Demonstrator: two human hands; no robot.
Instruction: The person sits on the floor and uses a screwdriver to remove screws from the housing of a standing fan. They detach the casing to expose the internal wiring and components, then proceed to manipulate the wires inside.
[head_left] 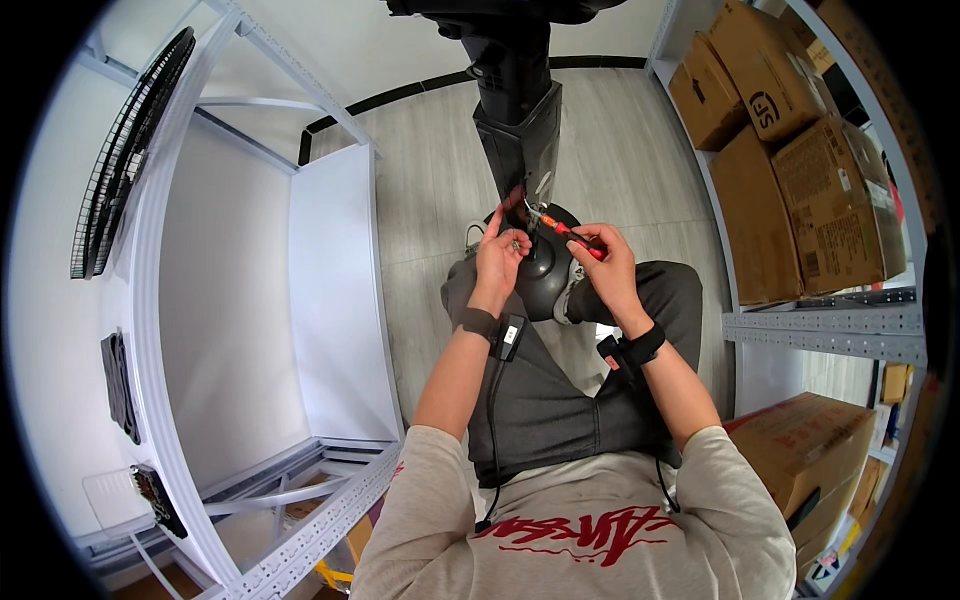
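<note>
In front of me stands a black pedestal fan's column (515, 130), rising from a round dark base (545, 280) between my legs. My right hand (612, 265) is closed around the red and black handle of a screwdriver (578, 241), whose tip points up and left at the column's lower part. My left hand (500, 262) is beside the column, just left of the screwdriver. Its index finger stretches up to the column, while the thumb and other fingers are pinched together. A small shiny bit shows between them, too small to name.
On the left, a white shelf rack (335, 290) holds a black wire fan grille (125, 165) and a dark folded cloth (119, 385). Cardboard boxes (835, 205) fill the right rack, with another large box (800, 440) lower down. Grey wood-look floor (420, 170) lies between the racks.
</note>
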